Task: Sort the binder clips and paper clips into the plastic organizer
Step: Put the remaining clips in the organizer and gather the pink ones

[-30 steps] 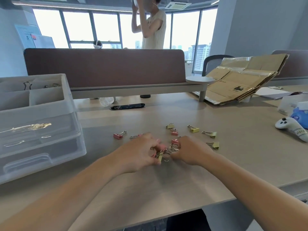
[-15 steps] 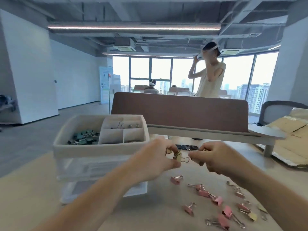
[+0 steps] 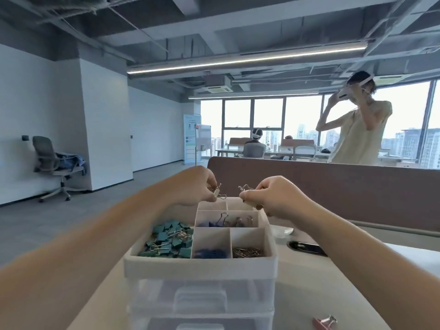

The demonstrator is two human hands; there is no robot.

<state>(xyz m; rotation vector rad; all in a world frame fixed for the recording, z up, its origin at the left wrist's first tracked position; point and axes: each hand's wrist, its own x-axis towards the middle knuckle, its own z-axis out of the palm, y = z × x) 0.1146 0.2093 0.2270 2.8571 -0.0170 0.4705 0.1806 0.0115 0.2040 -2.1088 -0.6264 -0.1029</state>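
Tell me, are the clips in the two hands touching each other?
Apart. The head view shows a clear gap of background between the left-hand clip and the right-hand clip.

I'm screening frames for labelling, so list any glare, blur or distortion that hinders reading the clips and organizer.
Head view: the windows blow out and backlight the standing person; the wide lens bows the ceiling light strip; the left clip, pinched by the left hand, and the right clip, pinched by the right hand, look soft, colour unclear; the organizer is evenly lit.
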